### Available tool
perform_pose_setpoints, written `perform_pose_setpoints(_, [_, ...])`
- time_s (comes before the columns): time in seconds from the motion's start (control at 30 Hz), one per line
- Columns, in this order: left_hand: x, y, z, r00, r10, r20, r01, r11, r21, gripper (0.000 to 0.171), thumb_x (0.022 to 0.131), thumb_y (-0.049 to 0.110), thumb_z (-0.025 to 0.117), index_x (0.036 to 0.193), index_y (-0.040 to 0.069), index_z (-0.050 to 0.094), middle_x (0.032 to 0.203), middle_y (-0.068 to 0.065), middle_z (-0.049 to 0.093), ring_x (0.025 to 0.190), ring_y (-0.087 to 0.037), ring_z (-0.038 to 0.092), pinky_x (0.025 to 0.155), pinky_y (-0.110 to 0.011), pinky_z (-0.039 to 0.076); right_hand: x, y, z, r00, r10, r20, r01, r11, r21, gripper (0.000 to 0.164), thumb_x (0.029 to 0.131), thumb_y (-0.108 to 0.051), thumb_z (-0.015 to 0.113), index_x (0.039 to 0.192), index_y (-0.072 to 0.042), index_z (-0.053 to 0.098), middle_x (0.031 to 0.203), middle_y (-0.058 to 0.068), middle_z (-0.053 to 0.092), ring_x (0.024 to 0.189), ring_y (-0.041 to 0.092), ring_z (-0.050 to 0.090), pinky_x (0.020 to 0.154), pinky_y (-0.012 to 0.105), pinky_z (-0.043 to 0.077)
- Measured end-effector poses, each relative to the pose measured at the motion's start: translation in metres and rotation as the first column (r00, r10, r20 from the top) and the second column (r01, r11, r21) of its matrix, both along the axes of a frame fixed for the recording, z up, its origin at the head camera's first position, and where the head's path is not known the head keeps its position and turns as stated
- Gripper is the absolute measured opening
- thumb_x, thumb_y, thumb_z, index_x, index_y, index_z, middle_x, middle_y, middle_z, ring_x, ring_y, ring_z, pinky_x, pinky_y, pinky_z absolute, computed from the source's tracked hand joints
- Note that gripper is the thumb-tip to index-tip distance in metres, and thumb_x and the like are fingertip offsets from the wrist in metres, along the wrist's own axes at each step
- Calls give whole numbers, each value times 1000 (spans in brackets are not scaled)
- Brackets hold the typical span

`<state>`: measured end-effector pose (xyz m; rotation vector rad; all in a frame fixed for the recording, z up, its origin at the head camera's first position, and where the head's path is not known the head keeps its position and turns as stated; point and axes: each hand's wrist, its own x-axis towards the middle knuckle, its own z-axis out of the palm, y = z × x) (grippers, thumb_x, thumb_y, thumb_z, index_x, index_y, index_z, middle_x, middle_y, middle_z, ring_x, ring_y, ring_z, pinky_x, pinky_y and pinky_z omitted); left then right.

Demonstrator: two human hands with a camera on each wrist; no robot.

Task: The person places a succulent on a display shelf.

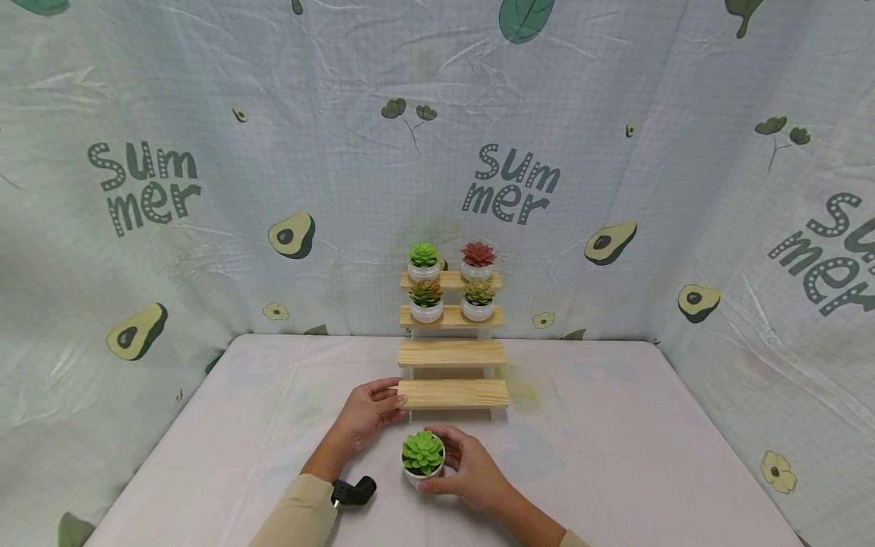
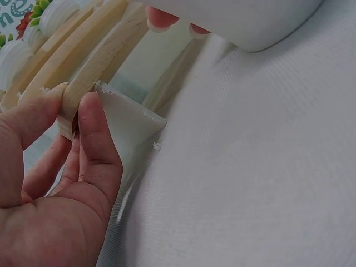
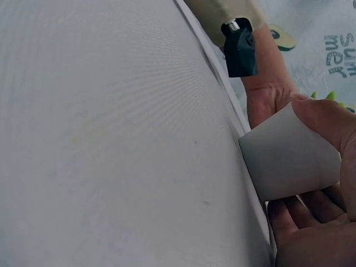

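In the head view my right hand (image 1: pixel 475 472) holds a small white pot with a bright green succulent (image 1: pixel 422 453), thumb on the near side and fingers on the far side. The right wrist view shows the plain white pot (image 3: pixel 295 153) between thumb and fingers, its base at or very near the table. My left hand (image 1: pixel 369 414) pinches the left end of the lowest board of a stepped wooden plant stand (image 1: pixel 453 393). Up close, the left wrist view shows thumb and forefinger on that board (image 2: pixel 103 61). The pot stands in front of the stand, between both hands.
On the upper two steps sit potted succulents: a green one (image 1: pixel 424 260), a red one (image 1: pixel 477 260) and two brownish-green ones (image 1: pixel 478 300). The lower two boards hold no pots. A white cloth covers the table (image 1: pixel 601 441); a printed curtain (image 1: pixel 342 182) hangs behind and beside it.
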<state>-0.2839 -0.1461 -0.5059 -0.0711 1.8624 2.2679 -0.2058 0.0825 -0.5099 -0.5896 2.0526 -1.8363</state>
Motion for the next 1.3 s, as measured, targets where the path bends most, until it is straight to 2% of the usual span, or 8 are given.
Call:
perform_pose_setpoints(0.4, [-2, -2, 0, 1000, -10, -8, 10, 1000, -4, 50, 97, -3, 66, 144, -8, 51, 100, -4, 67, 87, -12, 69, 77, -25, 63, -3, -2, 0, 1000, -19, 4, 19, 1000, -22, 74, 78, -16, 91, 141, -2, 55, 138, 14, 62, 121, 12, 64, 99, 18, 54])
perform_pose_setpoints(0.8, [-4, 0, -2, 1000, -13, -8, 13, 1000, 8, 50, 96, -4, 66, 144, -10, 50, 98, -3, 68, 85, -11, 68, 74, -23, 62, -13, 1, 17, 988, -114, -99, 116, 993, 9, 74, 76, -20, 93, 141, -9, 58, 138, 10, 64, 120, 8, 63, 101, 16, 52])
perform_pose_setpoints(1.1, [-2, -2, -2, 1000, -16, -8, 16, 1000, 8, 51, 97, -2, 66, 144, -10, 49, 97, -4, 68, 81, -9, 68, 73, -22, 62, -20, -1, 25, 988, -138, -75, 136, 990, -29, 75, 78, -19, 91, 143, -11, 56, 141, 9, 63, 128, 15, 61, 105, 20, 52])
perform_pose_setpoints(1.3, [-2, -3, -4, 999, -36, -17, 36, 999, 12, 51, 98, -2, 64, 145, -10, 47, 96, 0, 69, 82, -7, 68, 73, -22, 61, -25, -2, 32, 985, -151, -77, 148, 988, -46, 75, 79, -17, 90, 144, -7, 54, 142, 13, 63, 131, 23, 61, 108, 25, 52])
